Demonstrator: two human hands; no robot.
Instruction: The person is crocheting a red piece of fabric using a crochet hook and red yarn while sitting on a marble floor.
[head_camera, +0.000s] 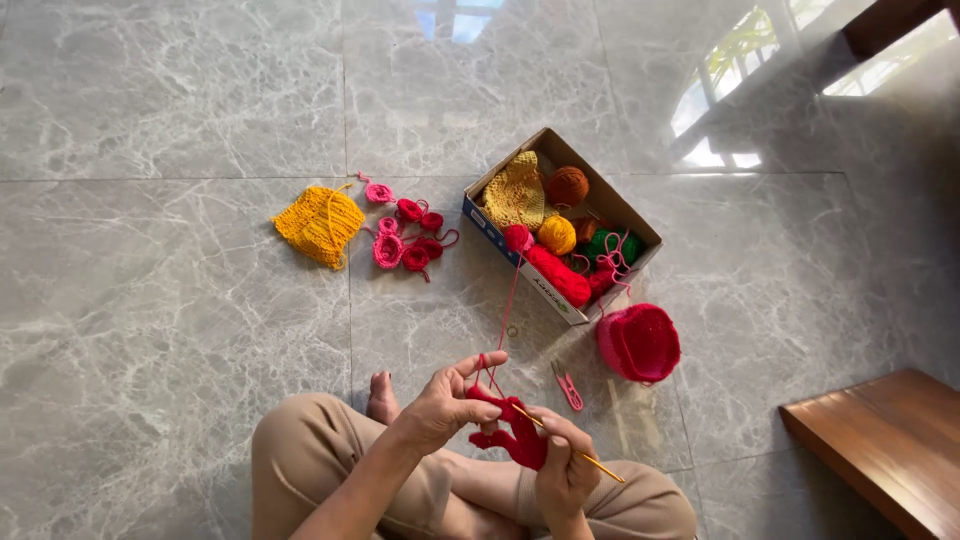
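Grey marble floor (180, 330), yarn box (640, 225) nearby; left fingers (478, 368) grasping red crochet piece (515, 440), right fingers (562, 440) hook (585, 458).

A yellow knitted piece (320, 225) is laid on the grey marble floor (150, 300), with small pink and red crocheted flowers (408, 232) scattered just beside it. A red crocheted cap (640, 343) is set near the cardboard box (610, 205). A pink clip (569, 387) is seen nearby, and a wooden bench (885, 445) at the right.
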